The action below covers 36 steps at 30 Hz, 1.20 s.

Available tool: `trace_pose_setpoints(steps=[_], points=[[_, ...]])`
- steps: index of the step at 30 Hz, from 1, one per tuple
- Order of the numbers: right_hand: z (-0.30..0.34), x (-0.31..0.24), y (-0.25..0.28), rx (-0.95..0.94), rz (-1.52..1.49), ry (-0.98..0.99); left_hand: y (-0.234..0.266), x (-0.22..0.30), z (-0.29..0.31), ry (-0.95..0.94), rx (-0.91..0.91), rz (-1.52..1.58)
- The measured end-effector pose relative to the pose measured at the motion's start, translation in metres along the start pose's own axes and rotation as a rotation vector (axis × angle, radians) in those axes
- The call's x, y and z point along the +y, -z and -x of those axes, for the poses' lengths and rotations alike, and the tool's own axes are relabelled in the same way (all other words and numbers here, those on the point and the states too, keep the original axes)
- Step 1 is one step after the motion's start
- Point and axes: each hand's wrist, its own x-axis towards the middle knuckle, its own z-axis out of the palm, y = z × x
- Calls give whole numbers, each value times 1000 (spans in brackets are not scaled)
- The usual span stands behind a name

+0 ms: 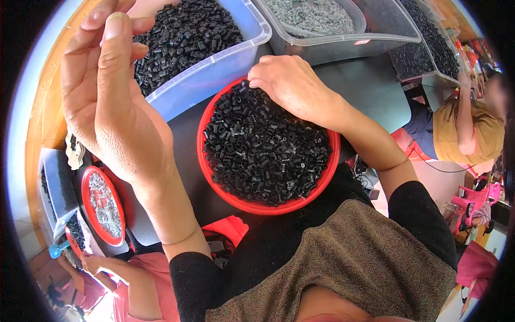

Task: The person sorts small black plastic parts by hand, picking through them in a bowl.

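Note:
My left hand (pixel 115 102) is raised close to the camera at the upper left. Its thumb is stretched out, the fingers are loosely bent and apart, and no object shows in it. Below on the table stands a round red basin (pixel 203 174) full of small black plastic parts (pixel 263 153), with little metal springs mixed among them. My right hand (pixel 292 86) reaches over the basin's far rim, fingers curled in and thumb tip at the black parts. Whatever it pinches is hidden or too small to name.
Behind the basin stand a blue bin (pixel 206 72) heaped with black parts and a clear bin (pixel 370 37) holding a tub of small clear or silvery pieces (pixel 314 16). Another red basin (pixel 122 228) is at left. Other people (pixel 142 284) sit at the left and right (pixel 456 129).

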Motion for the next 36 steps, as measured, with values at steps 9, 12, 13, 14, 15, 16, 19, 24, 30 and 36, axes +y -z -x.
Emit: trace_pose_setpoints(steps=[9, 12, 13, 14, 15, 16, 19, 24, 30, 36], points=[[12, -4, 36, -130, -737, -193, 2, -14, -3, 60, -22, 236], [26, 3, 38, -137, -893, -275, -7, -14, -1, 37, -139, 206], [31, 4, 40, -140, -1012, -342, -11, -17, 0, 91, -61, 126], [37, 11, 34, -137, -1075, -336, -13, -18, 1, 144, 18, 47], [41, 11, 34, -130, -1071, -332, -9, -19, 3, 132, -56, -16], [46, 12, 35, -119, -1182, -405, -9, -18, 3, 121, -134, -75], [58, 15, 32, -62, -1352, -475, -27, -7, 17, 193, -223, -71], [65, 13, 34, -32, -1542, -473, -38, -2, 34, 177, -420, -251], [64, 8, 36, -10, -1556, -462, -53, 3, 55, 214, -698, -524], [59, -3, 32, -29, -1514, -418, -51, -3, 86, 190, -486, -563]])
